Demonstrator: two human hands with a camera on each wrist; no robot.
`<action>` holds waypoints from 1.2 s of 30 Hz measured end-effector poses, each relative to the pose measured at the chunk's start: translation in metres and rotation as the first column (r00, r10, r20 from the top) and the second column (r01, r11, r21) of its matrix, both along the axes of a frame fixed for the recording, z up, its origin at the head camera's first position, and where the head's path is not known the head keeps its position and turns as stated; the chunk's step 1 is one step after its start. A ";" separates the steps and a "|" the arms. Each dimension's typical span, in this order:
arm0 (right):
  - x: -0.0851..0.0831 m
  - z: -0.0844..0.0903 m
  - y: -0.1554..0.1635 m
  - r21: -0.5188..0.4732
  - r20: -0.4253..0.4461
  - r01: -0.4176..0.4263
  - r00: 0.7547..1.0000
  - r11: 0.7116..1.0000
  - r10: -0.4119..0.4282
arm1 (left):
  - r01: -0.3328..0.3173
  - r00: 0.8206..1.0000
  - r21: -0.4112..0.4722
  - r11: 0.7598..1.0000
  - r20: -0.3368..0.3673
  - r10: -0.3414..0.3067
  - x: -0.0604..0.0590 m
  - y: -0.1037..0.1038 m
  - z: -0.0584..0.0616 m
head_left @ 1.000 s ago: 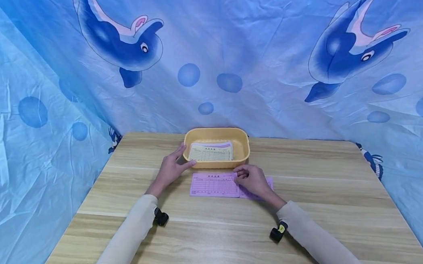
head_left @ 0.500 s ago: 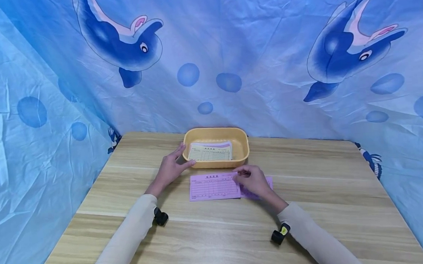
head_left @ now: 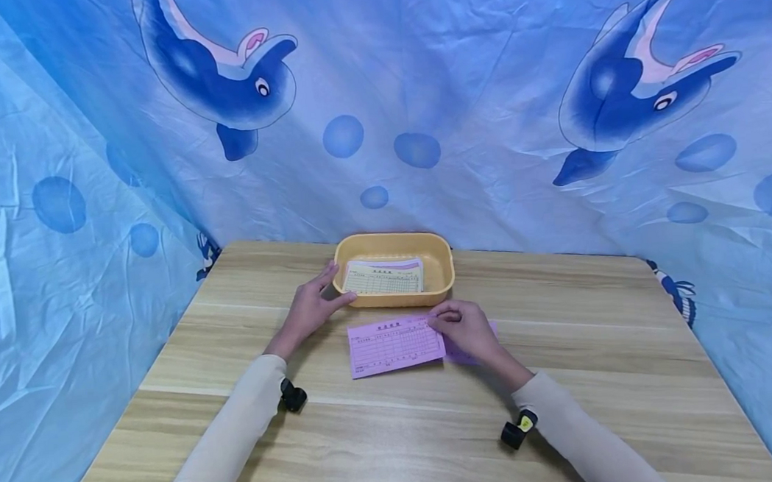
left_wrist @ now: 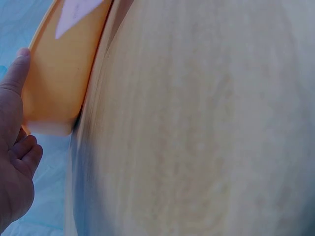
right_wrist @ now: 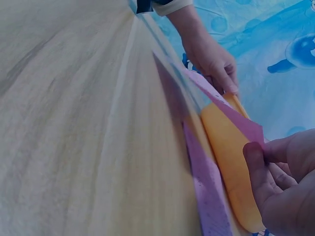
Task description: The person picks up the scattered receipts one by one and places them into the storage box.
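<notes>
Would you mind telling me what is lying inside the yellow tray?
Inside the yellow tray lies a yellowish printed form with a purple-edged sheet showing behind it. Whatever lies beneath them is covered.

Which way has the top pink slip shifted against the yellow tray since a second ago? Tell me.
Yes. The top pink slip, pinched by the right hand, has tilted, its near left corner swinging away from the yellow tray, which stayed put.

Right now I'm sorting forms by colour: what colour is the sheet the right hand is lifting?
Pink-purple sheet, clearest in the head view.
</notes>
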State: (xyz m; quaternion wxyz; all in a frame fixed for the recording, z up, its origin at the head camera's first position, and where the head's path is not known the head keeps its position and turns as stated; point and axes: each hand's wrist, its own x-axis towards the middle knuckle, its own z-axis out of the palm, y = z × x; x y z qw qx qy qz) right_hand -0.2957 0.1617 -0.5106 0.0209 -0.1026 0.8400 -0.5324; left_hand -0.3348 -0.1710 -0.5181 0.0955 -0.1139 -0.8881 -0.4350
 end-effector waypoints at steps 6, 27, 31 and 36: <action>0.002 0.013 0.004 -0.034 -0.003 -0.007 1.000 0.999 0.006 | -0.010 1.000 -0.010 1.000 -0.002 0.009 -0.001 0.000 -0.001; -0.009 0.057 0.003 -0.151 -0.029 -0.013 1.000 0.988 0.009 | -0.002 1.000 0.012 1.000 0.023 0.001 -0.004 0.000 -0.001; -0.014 0.064 0.001 -0.144 -0.060 -0.010 0.998 0.989 0.001 | 0.001 1.000 0.018 1.000 0.030 -0.001 -0.003 0.000 0.000; -0.021 0.073 -0.002 -0.091 -0.102 0.015 0.994 0.996 -0.025 | -0.001 1.000 0.006 1.000 0.017 0.000 -0.004 0.000 0.001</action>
